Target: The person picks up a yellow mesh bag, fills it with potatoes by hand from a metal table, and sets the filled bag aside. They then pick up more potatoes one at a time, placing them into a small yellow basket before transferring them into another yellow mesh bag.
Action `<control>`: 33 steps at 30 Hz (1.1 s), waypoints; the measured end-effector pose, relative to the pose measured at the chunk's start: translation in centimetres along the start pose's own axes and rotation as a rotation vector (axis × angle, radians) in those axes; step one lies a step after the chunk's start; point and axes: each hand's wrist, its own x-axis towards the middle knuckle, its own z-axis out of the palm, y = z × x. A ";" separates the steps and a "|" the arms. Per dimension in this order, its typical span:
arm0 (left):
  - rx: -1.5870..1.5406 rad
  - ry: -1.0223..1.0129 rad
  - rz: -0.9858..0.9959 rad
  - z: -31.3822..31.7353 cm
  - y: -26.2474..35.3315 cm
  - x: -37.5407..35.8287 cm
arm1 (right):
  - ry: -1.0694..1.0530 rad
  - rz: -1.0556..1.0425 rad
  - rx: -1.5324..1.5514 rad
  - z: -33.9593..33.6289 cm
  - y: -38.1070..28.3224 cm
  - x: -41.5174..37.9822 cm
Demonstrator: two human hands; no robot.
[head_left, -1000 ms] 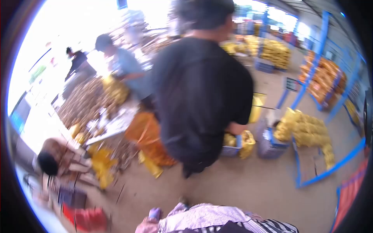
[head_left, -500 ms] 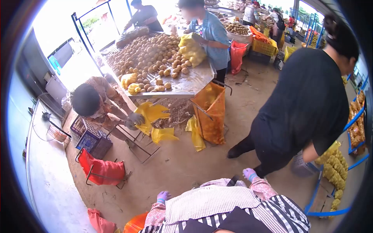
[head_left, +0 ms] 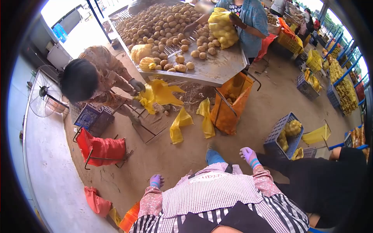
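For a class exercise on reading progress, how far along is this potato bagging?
Filled yellow bags in the blue crate look done. A co-worker holds a bulging mesh sack at the metal table; the wearer's left hand and right hand look empty. Many loose potatoes there seem left to bag.

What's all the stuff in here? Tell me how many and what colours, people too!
Potatoes: too many to count, brown, on the table
Table: one, grey metal, ahead
Full mesh bag: one, yellow, on the table
Orange sack: one, by the table's near corner
Red sack: one, left, on a stand
Flat sacks: two, yellow, on the floor
Crate: one, blue, right, yellow bags inside
Fan: one, grey, far left
Nearby people: three, left, behind the table, lower right
Background: more crates, bags, people, unclear
Wearer's gloved hands: two, purple, left and right
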 end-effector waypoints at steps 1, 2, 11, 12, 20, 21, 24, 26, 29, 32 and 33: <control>0.045 0.006 0.004 1.8 1.3 -0.5 | -0.011 0.004 -0.005 -0.1 -1.1 1.5; 0.041 0.017 -0.003 3.3 2.4 -0.8 | 0.009 -0.033 0.016 -0.2 -2.6 3.1; 0.120 -0.062 0.125 11.1 13.7 -2.0 | -0.018 -0.510 -0.038 6.5 -24.4 13.6; 0.119 -0.049 0.107 11.1 14.1 -2.0 | -0.011 -0.634 -0.134 7.4 -26.4 15.0; -0.102 -0.025 0.056 12.6 13.4 -2.5 | -0.061 -0.996 -0.324 13.8 -36.8 21.2; -0.108 -0.019 0.050 12.3 13.0 -2.3 | -0.071 -0.995 -0.325 14.5 -37.1 21.9; 0.017 -0.011 -0.072 11.2 12.7 -0.6 | -0.038 -1.025 -0.383 16.1 -38.3 23.7; -0.008 -0.009 -0.083 10.3 14.1 1.1 | -0.010 -0.971 -0.427 16.3 -39.2 24.6; -0.078 -0.031 -0.184 9.0 18.4 4.7 | 0.104 -0.945 -0.519 16.2 -38.4 26.9; 0.014 -0.134 -0.077 8.7 24.2 10.0 | 0.213 -0.809 -0.656 16.1 -37.9 27.2; -0.018 -0.233 -0.059 8.0 25.5 13.1 | 0.247 -0.760 -0.714 16.4 -38.0 27.3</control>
